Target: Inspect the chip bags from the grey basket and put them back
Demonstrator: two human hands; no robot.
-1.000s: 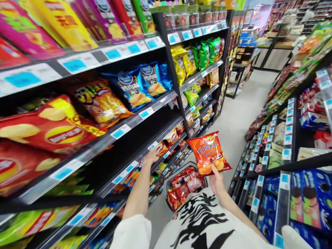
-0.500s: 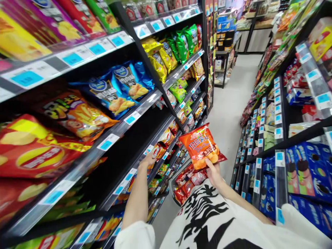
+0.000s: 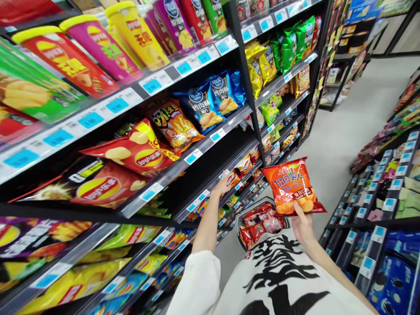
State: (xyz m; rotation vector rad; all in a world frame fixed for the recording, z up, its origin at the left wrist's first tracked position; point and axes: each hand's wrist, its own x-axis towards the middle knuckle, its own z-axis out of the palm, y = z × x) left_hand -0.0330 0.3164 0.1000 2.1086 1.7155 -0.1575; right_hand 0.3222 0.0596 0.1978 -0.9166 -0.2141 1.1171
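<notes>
The right hand (image 3: 302, 225) is holding an orange chip bag (image 3: 290, 181) by its lower part, the thumb pressing on the printed front, so that grip is closing firmly on it. The bag is tilting slightly beside the left-hand shelving, above the grey aisle floor (image 3: 343, 140). Just below it, a basket (image 3: 238, 231) is carrying a heap of red packets (image 3: 257, 232), near the person's white shirt (image 3: 262, 280). The left hand (image 3: 221, 187) is resting at a shelf edge (image 3: 198, 201), right next to some red-and-yellow packets (image 3: 232, 178); I'm not managing to tell how wide or narrow that grip is. Higher up, blue chip bags (image 3: 201, 107) are leaning in a row, and a red Lay's bag (image 3: 144, 153) is lying nearer the camera.
</notes>
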